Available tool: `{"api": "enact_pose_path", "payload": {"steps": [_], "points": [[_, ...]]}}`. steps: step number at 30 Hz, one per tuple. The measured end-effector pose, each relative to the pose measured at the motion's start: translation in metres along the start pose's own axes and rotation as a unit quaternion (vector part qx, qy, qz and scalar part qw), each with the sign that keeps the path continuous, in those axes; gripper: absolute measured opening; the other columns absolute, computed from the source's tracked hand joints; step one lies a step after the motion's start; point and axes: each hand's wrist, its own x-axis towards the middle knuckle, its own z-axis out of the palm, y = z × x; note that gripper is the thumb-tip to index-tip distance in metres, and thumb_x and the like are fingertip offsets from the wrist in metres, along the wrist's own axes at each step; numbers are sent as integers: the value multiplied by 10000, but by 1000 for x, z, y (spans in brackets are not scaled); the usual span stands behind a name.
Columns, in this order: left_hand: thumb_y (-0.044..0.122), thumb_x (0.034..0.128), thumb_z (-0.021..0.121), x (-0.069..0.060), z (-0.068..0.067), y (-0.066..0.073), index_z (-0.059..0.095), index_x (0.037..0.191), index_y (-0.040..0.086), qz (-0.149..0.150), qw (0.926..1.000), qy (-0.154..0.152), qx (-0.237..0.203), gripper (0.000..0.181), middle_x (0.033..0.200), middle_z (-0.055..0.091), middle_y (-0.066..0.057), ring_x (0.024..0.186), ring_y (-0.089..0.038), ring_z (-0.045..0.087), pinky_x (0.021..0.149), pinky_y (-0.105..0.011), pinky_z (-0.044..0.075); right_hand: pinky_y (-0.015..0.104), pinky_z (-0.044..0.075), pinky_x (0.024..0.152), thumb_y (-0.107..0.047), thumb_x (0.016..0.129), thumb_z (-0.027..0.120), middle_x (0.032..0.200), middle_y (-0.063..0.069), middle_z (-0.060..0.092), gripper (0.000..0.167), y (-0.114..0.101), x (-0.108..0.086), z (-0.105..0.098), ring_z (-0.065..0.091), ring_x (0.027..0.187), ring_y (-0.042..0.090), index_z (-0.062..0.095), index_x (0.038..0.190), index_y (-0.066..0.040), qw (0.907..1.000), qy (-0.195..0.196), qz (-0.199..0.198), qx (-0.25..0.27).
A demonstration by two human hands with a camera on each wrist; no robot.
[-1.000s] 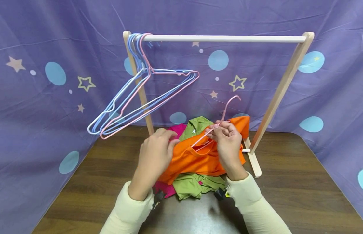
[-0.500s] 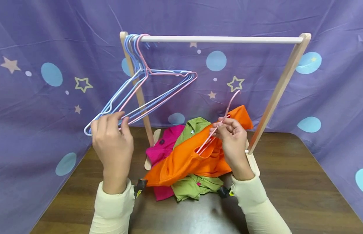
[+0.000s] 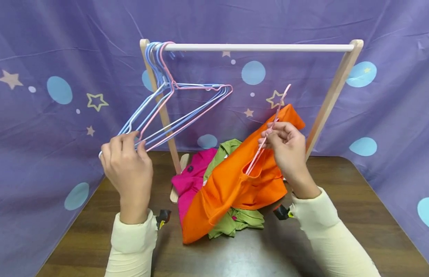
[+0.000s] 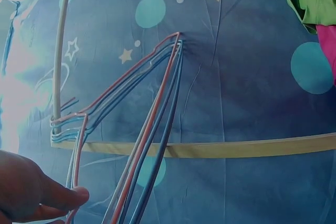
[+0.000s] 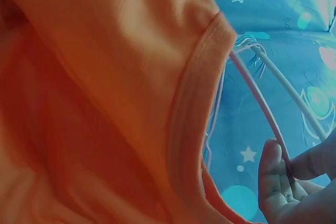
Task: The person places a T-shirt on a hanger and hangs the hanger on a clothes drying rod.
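In the head view my right hand [image 3: 287, 146] pinches a pink wire hanger [image 3: 256, 159] just below its hook. An orange shirt [image 3: 221, 188] hangs tilted on it, with the lower part of the hanger inside the neck opening. The right wrist view shows the shirt's neckband [image 5: 194, 114] close up and the pink wire [image 5: 260, 95] between thumb and fingers. At the left, my left hand [image 3: 126, 169] grips the lower left ends of several blue, white and pink hangers [image 3: 197, 115]. Their hooks hang together on the rail; the left wrist view shows a finger against the pink one [image 4: 79, 166].
A rack with a white rail [image 3: 259, 47] and wooden posts [image 3: 335, 92] stands on the brown table [image 3: 356, 231]. Beneath the orange shirt lie a magenta garment [image 3: 193, 169] and a green garment [image 3: 238, 221]. A purple patterned curtain [image 3: 207, 19] hangs behind.
My left hand has left the orange shirt and moved left to the hanging hangers. My right hand has lifted the pink hanger and shirt up and to the right, tilting them more.
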Motion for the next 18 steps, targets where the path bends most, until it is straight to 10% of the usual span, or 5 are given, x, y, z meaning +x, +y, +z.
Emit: {"api": "enact_pose_path", "payload": {"steps": [18], "points": [[-44,886,722,1,-3,-9,722,1081,-31,170,9998,-118,-34,195,1029,675,-236,882,-487,527,817,-549,410,252,582,556,67,958,593,815,109,723,39,-80,55,-21,685,623,164,622,970,91,9988,-406,257,-11]]}}
